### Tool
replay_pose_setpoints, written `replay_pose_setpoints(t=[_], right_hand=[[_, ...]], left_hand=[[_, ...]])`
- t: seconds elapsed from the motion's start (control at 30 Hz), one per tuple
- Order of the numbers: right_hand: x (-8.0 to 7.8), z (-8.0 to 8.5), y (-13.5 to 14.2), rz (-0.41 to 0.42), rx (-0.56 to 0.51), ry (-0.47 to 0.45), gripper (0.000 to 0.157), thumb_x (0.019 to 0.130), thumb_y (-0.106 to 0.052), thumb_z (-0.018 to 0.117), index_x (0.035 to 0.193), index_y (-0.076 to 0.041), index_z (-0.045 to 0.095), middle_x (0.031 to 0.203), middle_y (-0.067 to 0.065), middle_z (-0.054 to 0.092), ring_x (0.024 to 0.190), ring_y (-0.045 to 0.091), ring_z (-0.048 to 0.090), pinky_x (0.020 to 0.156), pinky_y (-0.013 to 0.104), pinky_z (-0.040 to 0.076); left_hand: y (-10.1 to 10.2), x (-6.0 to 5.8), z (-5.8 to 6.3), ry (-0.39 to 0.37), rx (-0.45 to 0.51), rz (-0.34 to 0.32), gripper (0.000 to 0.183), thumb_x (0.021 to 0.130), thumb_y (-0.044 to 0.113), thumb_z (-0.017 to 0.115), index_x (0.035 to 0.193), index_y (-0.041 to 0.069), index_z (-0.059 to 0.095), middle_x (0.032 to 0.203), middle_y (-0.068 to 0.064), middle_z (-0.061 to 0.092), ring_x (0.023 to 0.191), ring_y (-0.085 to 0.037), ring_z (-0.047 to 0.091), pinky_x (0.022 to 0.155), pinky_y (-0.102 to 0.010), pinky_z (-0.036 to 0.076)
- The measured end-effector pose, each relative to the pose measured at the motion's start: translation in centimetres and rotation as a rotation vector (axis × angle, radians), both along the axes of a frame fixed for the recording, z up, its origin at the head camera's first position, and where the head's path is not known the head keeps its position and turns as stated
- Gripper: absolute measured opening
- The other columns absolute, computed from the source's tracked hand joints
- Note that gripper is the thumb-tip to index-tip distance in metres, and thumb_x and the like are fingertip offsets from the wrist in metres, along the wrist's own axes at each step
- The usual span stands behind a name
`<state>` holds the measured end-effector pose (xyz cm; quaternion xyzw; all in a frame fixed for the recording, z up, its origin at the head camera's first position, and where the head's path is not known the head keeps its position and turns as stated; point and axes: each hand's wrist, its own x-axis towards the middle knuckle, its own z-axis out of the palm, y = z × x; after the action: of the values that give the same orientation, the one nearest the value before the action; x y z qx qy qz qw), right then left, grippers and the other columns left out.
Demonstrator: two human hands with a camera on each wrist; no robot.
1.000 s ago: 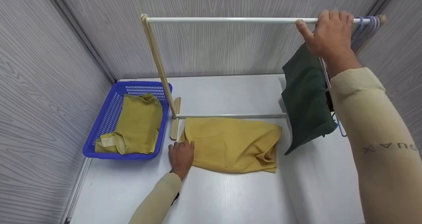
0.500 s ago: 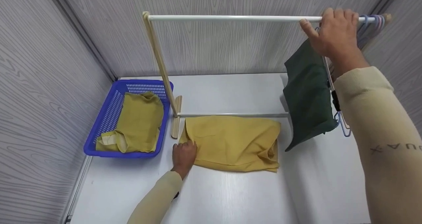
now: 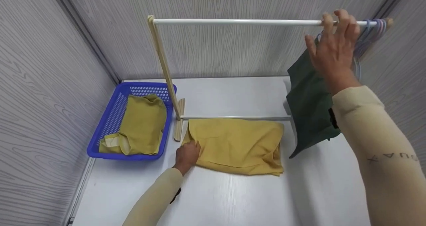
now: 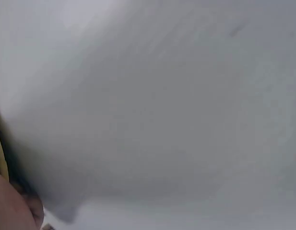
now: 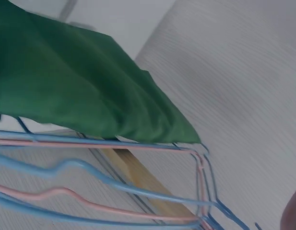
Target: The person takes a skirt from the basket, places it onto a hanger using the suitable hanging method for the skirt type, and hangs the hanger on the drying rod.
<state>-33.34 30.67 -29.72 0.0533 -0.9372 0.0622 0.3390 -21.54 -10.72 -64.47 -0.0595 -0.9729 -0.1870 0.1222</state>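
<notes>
A yellow garment [image 3: 233, 146] lies flat on the white table, its exact kind unclear. At its left edge my left hand [image 3: 188, 154] grips the cloth with curled fingers. In the left wrist view only part of that hand [image 4: 16, 206] and a strip of yellow cloth [image 4: 0, 148] show. A dark green cloth [image 3: 309, 99] hangs from a hanger at the right of the rack's white rod [image 3: 233, 21]. My right hand [image 3: 336, 49] is up by this rod, fingers spread and loosely bent, holding nothing visible. Blue and pink hangers [image 5: 90, 179] show beside the green cloth [image 5: 85, 86] in the right wrist view.
A blue plastic basket [image 3: 100, 129] with a folded olive-yellow garment [image 3: 143, 126] stands on the left. The rack's wooden post [image 3: 163, 63] rises beside it, and a low white bar [image 3: 233, 117] runs behind the yellow garment. Hanger hooks [image 3: 377, 26] crowd the rod's right end.
My right hand has loosened from the rod, its fingers lifting and spreading as it drops slightly. My left hand has curled more tightly onto the yellow garment's edge.
</notes>
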Motion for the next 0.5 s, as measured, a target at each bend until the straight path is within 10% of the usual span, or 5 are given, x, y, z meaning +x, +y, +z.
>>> replay_pose_setpoints(t=[0.13,0.5], right_hand=[[0.3,-1.8,0.3,0.074,0.037,0.153,0.052,0.102,-0.046,0.04,0.145,-0.019,0.031,0.146,0.017,0.027,0.139,0.038,0.023,0.11,0.053,0.02],[1.2,-3.8,-0.8,0.234,0.119,0.02,0.037,0.098,-0.015,0.051,0.133,-0.006,0.044,0.139,0.024,0.037,0.124,0.043,0.041,0.1,0.058,0.034]], left_hand=[[-0.3,-1.2,2.6,-0.192,0.162,-0.03,0.038,0.103,0.03,0.048,0.072,0.009,0.054,0.064,-0.011,0.061,0.06,-0.03,0.063,0.056,-0.046,0.048],[0.2,-2.7,8.2,-0.221,0.271,-0.131,0.037,0.105,0.032,0.044,0.077,0.009,0.05,0.065,-0.005,0.046,0.062,-0.026,0.05,0.06,-0.044,0.041]])
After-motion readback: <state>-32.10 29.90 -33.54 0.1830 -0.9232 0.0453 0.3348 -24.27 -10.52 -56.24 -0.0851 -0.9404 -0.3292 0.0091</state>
